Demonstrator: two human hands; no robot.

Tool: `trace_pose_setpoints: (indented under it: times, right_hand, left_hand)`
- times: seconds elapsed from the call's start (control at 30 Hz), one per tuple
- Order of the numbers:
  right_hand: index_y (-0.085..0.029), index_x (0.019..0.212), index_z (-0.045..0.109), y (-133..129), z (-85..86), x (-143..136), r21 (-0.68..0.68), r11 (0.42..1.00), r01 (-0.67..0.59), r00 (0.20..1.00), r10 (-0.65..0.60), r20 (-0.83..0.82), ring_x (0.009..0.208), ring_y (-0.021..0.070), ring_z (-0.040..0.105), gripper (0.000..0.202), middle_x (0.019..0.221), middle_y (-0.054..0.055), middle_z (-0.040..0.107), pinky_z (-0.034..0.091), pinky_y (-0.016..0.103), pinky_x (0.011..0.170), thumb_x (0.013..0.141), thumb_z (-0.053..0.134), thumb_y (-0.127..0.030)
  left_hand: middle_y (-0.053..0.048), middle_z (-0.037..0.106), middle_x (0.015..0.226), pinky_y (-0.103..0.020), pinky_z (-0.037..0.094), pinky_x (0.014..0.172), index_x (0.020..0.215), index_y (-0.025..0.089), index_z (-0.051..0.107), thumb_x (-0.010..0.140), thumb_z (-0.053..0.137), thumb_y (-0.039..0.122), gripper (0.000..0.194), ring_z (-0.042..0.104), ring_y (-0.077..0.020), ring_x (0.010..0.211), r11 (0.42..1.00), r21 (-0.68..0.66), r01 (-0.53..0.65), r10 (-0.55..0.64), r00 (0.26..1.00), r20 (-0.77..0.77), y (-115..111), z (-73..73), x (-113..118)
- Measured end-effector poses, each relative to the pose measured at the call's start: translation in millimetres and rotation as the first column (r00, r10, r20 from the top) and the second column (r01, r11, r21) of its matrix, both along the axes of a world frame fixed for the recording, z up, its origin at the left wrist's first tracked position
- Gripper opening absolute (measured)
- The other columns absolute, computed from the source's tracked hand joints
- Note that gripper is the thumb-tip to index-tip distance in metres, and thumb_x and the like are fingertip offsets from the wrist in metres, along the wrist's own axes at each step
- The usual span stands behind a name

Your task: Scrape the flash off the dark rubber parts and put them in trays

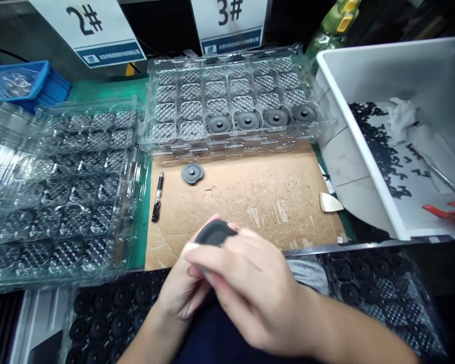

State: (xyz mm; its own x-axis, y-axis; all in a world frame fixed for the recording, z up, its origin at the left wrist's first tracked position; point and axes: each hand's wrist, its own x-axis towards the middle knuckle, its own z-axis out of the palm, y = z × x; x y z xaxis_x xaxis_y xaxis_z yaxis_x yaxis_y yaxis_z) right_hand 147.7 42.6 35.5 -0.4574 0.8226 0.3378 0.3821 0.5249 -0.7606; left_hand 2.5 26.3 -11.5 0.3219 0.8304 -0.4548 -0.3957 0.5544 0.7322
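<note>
Both hands (227,283) together, black disc (214,233) between fingertips

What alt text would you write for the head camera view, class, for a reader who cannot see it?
Two hands, left hand and right hand, together hold a dark round part above a cardboard sheet. Behind lies a clear tray with four similar parts, and one loose part.

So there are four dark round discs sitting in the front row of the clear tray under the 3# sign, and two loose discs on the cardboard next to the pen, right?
Not quite. The four discs do sit in the front row of the clear tray under the 3# sign, but only one loose disc lies on the cardboard near the pen. The head view shows it.
</note>
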Motion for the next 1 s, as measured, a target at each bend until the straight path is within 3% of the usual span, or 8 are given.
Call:
trace_pose_setpoints:
  times: [0.1,0.2,0.5,0.63,0.7,0.8,0.9,1.0]
  right_hand:
    - [-0.015,0.111,0.054,-15,5.6,18,-0.138,0.99,-0.01,0.998,0.018,0.056,0.077,0.011,0.054,0.028,0.089,0.002,0.063,0.039,0.026,0.071,0.086,0.044,-0.009]
    - [-0.016,0.112,0.055,-22,13.9,27,-0.085,0.991,0.107,0.98,-0.091,0.177,0.067,0.0128,0.049,0.031,0.078,0.001,0.06,0.036,0.027,0.064,0.085,0.044,-0.008]
    - [-0.016,0.115,0.058,-18,13.7,16,0.148,0.959,0.242,0.893,-0.28,0.352,0.063,0.0147,0.044,0.032,0.069,0.003,0.056,0.029,0.03,0.06,0.088,0.042,-0.01]
    - [-0.029,0.112,0.058,8,-10.2,21,0.201,0.979,-0.023,0.995,0.002,0.103,0.069,0.0127,0.051,0.03,0.075,-0.001,0.059,0.033,0.029,0.067,0.092,0.039,-0.018]
    - [-0.029,0.114,0.057,14,-31.7,29,0.073,0.994,0.077,0.995,-0.081,0.054,0.078,0.0122,0.054,0.03,0.088,0.0,0.063,0.035,0.029,0.073,0.092,0.039,-0.018]
    - [-0.027,0.118,0.055,6,-74.3,41,-0.063,0.955,0.29,0.94,-0.272,0.208,0.083,0.0138,0.056,0.031,0.094,0.001,0.065,0.037,0.03,0.074,0.091,0.043,-0.018]
    - [-0.026,0.112,0.059,-12,-111.4,48,-0.133,0.963,0.233,0.947,-0.193,0.257,0.076,0.0135,0.058,0.028,0.086,0.001,0.066,0.039,0.028,0.066,0.089,0.045,-0.018]
    - [-0.026,0.107,0.062,-17,-111.3,50,-0.161,0.962,0.219,0.947,-0.17,0.272,0.072,0.0135,0.058,0.025,0.081,0.0,0.066,0.04,0.028,0.064,0.088,0.048,-0.017]
  left_hand:
    - [0.0,0.066,0.112,-0.023,0.05,0.086,0.11,0.03,0.059,0.062,0.076,0.032,0.051,0.062,-0.0173,0.099,0.991,-0.135,0.006,0.024,0.976,0.219,2,3.5,-6]
    - [-0.001,0.066,0.11,-0.024,0.05,0.087,0.108,0.028,0.062,0.061,0.076,0.029,0.049,0.063,-0.0176,0.099,0.983,-0.184,0.011,0.055,0.936,0.349,4,7.2,-5]
    - [-0.002,0.067,0.108,-0.023,0.05,0.086,0.112,0.026,0.06,0.064,0.075,0.023,0.05,0.063,-0.0162,0.096,0.988,-0.145,-0.06,0.106,0.935,0.338,0,7.8,-3]
    - [-0.002,0.066,0.109,-0.025,0.049,0.088,0.119,0.026,0.055,0.072,0.069,0.02,0.05,0.062,-0.017,0.099,0.979,-0.197,-0.048,0.116,0.929,0.352,-9,0.1,-1]
    - [-0.005,0.063,0.115,-0.027,0.049,0.089,0.118,0.024,0.056,0.067,0.073,0.026,0.055,0.062,-0.022,0.101,0.985,-0.17,-0.039,0.1,0.925,0.366,-12,0.4,-4]
    - [-0.008,0.058,0.124,-0.031,0.048,0.09,0.116,0.025,0.057,0.06,0.076,0.033,0.059,0.059,-0.028,0.105,0.99,-0.135,-0.036,0.087,0.913,0.398,-13,2.8,-12]
    - [-0.007,0.062,0.119,-0.03,0.05,0.088,0.114,0.026,0.058,0.061,0.075,0.033,0.055,0.061,-0.0266,0.103,0.992,-0.12,-0.043,0.09,0.902,0.421,-13,3.4,-15]
    - [-0.006,0.064,0.114,-0.03,0.05,0.086,0.113,0.024,0.059,0.062,0.075,0.032,0.054,0.062,-0.0251,0.099,0.992,-0.123,-0.02,0.072,0.901,0.427,-11,3.6,-10]
